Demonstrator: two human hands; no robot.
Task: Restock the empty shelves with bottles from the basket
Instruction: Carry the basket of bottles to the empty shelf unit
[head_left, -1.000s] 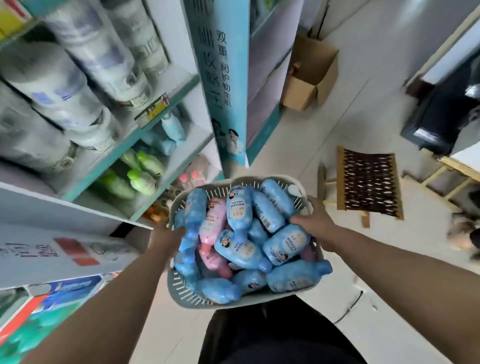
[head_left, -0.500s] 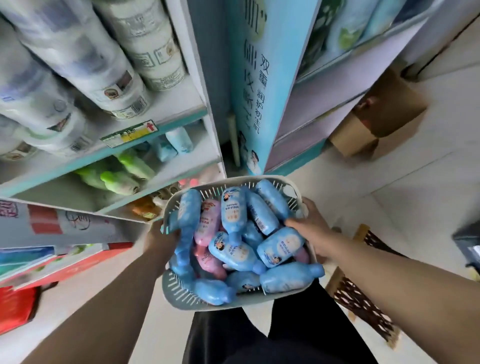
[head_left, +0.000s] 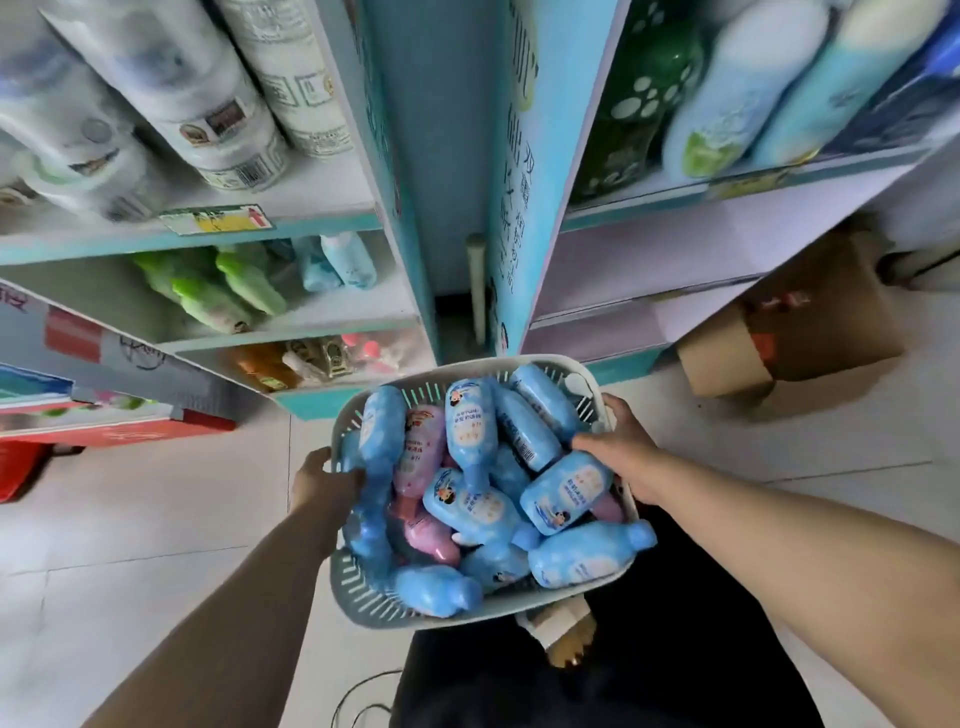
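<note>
We face two shelf units with a blue printed panel (head_left: 524, 182) standing between them. The left unit carries white canisters (head_left: 218, 93) on top, green bottles (head_left: 228, 291) lying one level down, and small orange items (head_left: 265, 366) lower still. On the right unit we see tall bottles (head_left: 737, 88) above bare lilac shelves (head_left: 675, 249). A cardboard box (head_left: 810, 332) sits on the tiled floor (head_left: 130, 519) at the foot of that unit, and a red box (head_left: 130, 431) lies at the far left.

The basket (head_left: 363, 597) is pale grey with slotted walls. It is held in the air in front of the person's body, near the base of the shelves. We see it heaped with blue bottles (head_left: 566, 491) lying criss-cross, with a few pink bottles (head_left: 423, 447) among them. The labels show a cartoon child. The left hand (head_left: 324, 480) grips the left rim with its fingers curled over it. The right hand (head_left: 623, 452) grips the right rim the same way, its fingers touching a blue bottle.
</note>
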